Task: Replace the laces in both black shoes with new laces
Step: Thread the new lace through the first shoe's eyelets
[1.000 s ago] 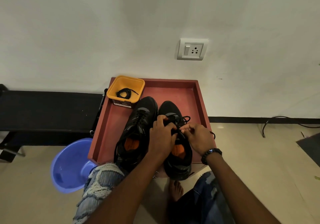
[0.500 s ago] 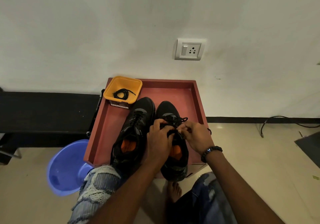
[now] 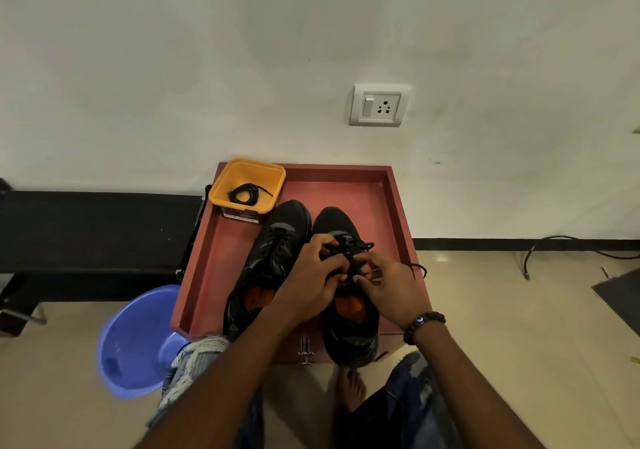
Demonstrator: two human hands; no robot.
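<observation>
both hands (left [image 3: 313,275], right [image 3: 388,284]) pinch the right shoe [image 3: 346,296] lace [image 3: 360,246]

Both the left hand [image 3: 313,280] and right hand [image 3: 388,284] have drawn closer together over the right shoe's lace [image 3: 360,249].

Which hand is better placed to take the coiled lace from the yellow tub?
Probably the left hand. The yellow tub with the coiled lace stands at the tray's far left corner, on that hand's side. The right hand would have to cross both shoes.
</observation>
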